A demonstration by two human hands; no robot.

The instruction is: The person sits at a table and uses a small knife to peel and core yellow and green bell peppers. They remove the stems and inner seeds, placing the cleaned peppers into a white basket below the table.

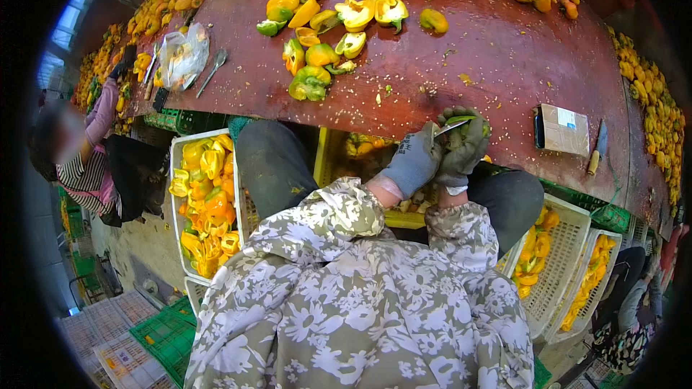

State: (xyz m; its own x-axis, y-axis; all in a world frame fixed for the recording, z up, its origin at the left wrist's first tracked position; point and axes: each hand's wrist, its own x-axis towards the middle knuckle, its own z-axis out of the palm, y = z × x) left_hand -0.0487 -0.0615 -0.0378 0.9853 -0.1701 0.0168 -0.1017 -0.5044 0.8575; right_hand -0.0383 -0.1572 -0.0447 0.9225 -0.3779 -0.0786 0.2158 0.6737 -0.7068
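My left hand (413,161), in a grey-blue work glove bearing writing, grips a small knife (453,125). Its handle is hidden in the fingers, and the blade points right. Against that blade, my right hand (463,148) in a dark, soiled glove holds a green pepper piece (459,119), mostly covered by the fingers. Both hands meet above the near edge of a red-brown table (346,102) strewn with pale seeds. Beyond them lie halved yellow-green bell peppers (354,13) and a whole pepper (434,21).
A yellow crate (405,220) sits below my hands between my knees. White crates of cut peppers (208,205) stand at left and right (557,265). On the table are a cardboard box (565,129), another knife (598,146), a spoon (212,72) and a plastic bag (184,56). People sit at both sides.
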